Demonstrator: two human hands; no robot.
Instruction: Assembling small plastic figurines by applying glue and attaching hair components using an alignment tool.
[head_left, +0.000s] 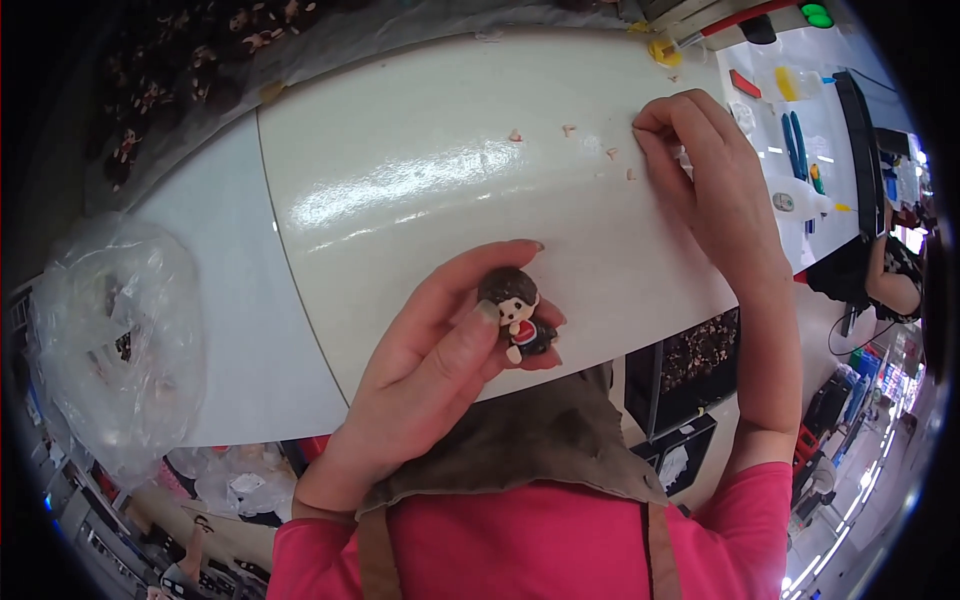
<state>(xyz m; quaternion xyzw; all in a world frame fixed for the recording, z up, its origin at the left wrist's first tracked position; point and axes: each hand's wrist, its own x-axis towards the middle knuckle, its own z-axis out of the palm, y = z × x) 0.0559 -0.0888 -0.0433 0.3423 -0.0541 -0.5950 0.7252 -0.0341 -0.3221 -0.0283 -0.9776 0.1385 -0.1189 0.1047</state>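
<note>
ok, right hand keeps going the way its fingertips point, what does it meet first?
Probably the small pinkish scraps on the cream tabletop, just left of the right hand; depth is unclear.

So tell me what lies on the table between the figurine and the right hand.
Head view: only bare glossy white table between the small doll figurine and right hand; small pinkish scraps lie higher.
</note>
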